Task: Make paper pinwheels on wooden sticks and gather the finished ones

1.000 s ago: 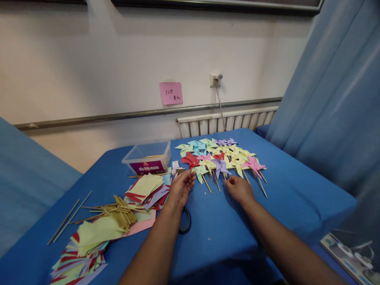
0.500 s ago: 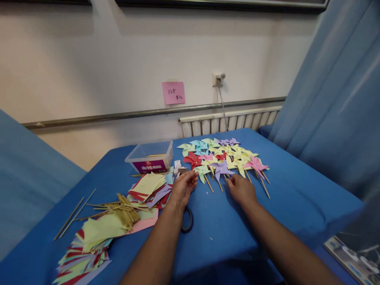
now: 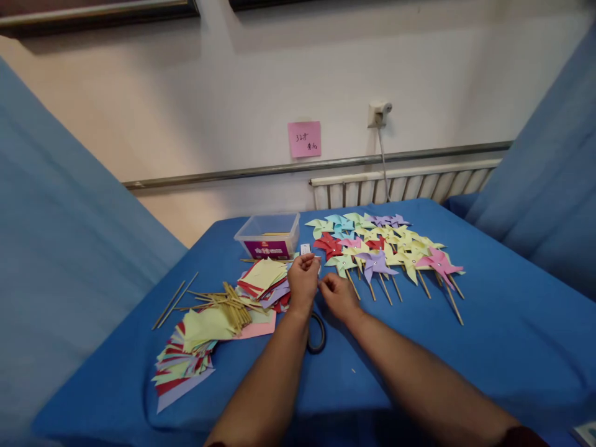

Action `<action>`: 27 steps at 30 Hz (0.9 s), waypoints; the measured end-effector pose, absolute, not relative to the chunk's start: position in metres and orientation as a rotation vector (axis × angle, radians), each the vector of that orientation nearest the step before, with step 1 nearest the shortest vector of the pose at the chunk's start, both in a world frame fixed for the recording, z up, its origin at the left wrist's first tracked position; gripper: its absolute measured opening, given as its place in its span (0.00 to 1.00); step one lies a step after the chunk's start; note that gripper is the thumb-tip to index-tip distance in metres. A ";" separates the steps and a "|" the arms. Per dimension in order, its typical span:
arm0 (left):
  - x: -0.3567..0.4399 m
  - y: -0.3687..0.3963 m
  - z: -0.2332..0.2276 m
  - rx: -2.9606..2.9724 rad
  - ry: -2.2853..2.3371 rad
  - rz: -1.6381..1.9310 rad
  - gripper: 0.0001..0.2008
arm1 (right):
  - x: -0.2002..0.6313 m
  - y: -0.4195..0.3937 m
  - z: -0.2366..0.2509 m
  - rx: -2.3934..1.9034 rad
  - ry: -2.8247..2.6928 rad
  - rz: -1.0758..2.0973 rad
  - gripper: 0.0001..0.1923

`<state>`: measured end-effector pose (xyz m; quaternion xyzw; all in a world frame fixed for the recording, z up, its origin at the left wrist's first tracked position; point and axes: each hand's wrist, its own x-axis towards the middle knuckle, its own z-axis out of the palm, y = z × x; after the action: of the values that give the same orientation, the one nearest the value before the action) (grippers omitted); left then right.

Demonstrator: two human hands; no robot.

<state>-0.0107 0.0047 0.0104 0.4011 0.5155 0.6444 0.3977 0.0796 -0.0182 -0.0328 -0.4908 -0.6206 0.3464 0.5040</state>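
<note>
My left hand [image 3: 303, 280] is closed, fingers curled together, beside a small printed white box [image 3: 305, 249]. Something whitish shows at its fingertips, too small to name. Just right of it my right hand [image 3: 339, 297] is also closed, thumb and forefinger pinched close to the left hand; whatever is between them is hidden. Several paper pinwheels on sticks lie in rows to the right, the nearest being a green pinwheel [image 3: 343, 264] and a purple pinwheel [image 3: 376, 264]. Black scissor handles [image 3: 317, 335] poke out beside my left wrist.
Stacked coloured paper squares [image 3: 263, 277] and a bundle of thin sticks [image 3: 235, 308] lie left of my hands. A fan of paper sheets [image 3: 184, 366] sits nearer the front. Behind stands a clear plastic tub [image 3: 267, 226]. A blue cloth [image 3: 419, 347] covers the table.
My right hand has left the purple pinwheel's stick and come over to my left hand. My left hand's fingers have curled in. The view has turned left, shifting the scene right.
</note>
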 end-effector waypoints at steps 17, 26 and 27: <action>-0.138 0.004 0.055 2.012 2.356 -0.058 0.17 | 0.084 -0.019 -0.041 -1.143 -1.654 1.043 0.11; -0.139 0.012 0.062 1.949 2.260 -0.046 0.21 | 0.084 -0.017 -0.035 -1.176 -1.710 1.069 0.07; -0.141 0.013 0.063 1.922 2.246 -0.009 0.21 | 0.083 -0.017 -0.035 -1.179 -1.719 1.065 0.07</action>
<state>-0.1410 0.0131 0.0635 0.6473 0.7566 -0.0029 0.0925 0.0835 -0.0171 -0.0349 -0.4640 -0.6762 0.4189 0.3899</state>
